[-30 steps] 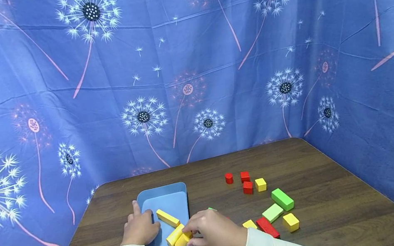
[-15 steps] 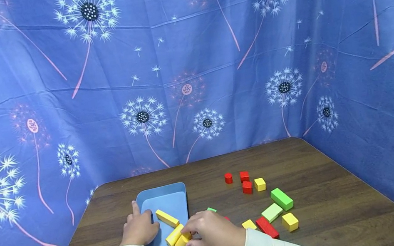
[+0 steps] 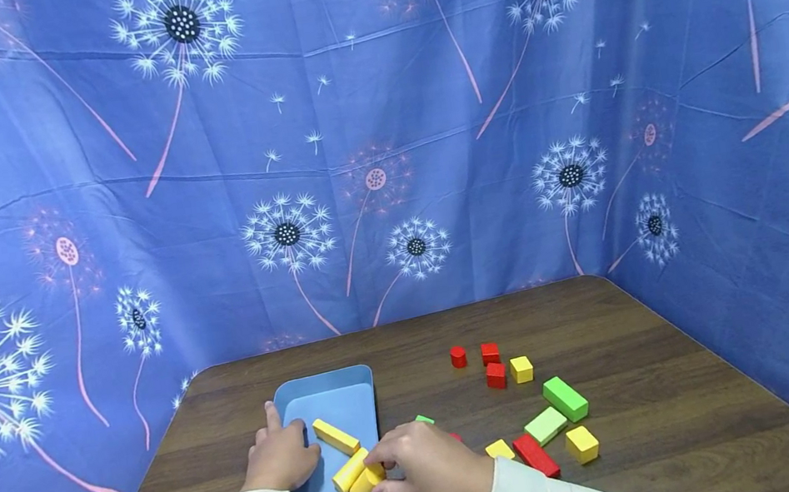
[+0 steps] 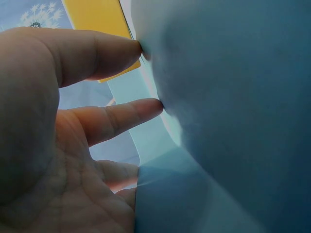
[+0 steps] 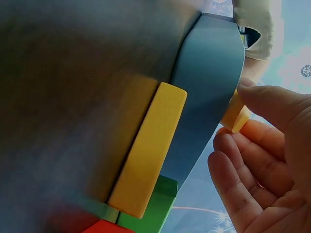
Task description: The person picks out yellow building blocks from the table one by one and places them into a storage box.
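Note:
A blue tray (image 3: pixel 334 406) stands at the front left of the table. My left hand (image 3: pixel 281 453) holds its left rim; in the left wrist view, the thumb and a finger touch the tray wall (image 4: pixel 218 121). Over the tray's right side my right hand (image 3: pixel 433 463) pinches a yellow round-ended block (image 3: pixel 363 490) between thumb and fingers. That yellow block (image 5: pixel 235 114) shows at the tray rim in the right wrist view. Beside it in the tray lie a yellow cylinder (image 3: pixel 349 473) and a long yellow block (image 3: pixel 335 436).
Right of the tray lie red blocks (image 3: pixel 536 456), green blocks (image 3: pixel 566 398), yellow cubes (image 3: pixel 582 445) and a small red cylinder (image 3: pixel 459 356). A yellow block (image 5: pixel 148 150) and a green block (image 5: pixel 155 208) sit close outside the tray wall. A patterned blue cloth (image 3: pixel 346 118) hangs behind.
Both hands stay almost where they were; the right hand still pinches the yellow round-ended block. The view has shifted very slightly.

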Action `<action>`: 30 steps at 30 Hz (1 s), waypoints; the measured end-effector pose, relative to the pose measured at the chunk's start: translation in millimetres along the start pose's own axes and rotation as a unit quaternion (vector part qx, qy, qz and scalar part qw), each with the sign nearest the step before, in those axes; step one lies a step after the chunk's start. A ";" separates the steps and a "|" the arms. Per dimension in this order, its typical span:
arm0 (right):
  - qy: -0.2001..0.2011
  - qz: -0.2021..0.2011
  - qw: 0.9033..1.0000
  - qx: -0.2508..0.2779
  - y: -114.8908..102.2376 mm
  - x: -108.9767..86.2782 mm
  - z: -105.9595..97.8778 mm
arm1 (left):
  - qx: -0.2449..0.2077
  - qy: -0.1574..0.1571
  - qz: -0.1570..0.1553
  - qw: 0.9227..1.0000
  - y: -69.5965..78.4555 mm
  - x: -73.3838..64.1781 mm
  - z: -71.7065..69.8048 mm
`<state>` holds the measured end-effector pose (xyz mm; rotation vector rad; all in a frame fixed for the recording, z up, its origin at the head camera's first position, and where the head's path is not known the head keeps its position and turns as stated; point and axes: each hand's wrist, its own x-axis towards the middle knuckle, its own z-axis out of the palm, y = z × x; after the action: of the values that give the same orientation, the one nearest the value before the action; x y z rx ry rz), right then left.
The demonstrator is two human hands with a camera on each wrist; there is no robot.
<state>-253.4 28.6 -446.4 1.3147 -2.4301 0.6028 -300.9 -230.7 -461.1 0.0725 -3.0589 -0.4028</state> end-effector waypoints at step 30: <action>0.032 0.020 0.999 -0.018 7.6 0.5 -0.4 | -0.002 -0.003 0.004 1.000 -0.5 0.7 -0.5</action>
<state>-260.0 32.2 -447.5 1.2166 -2.4101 0.5998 -301.5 -231.4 -460.7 0.0595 -3.0632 -0.4104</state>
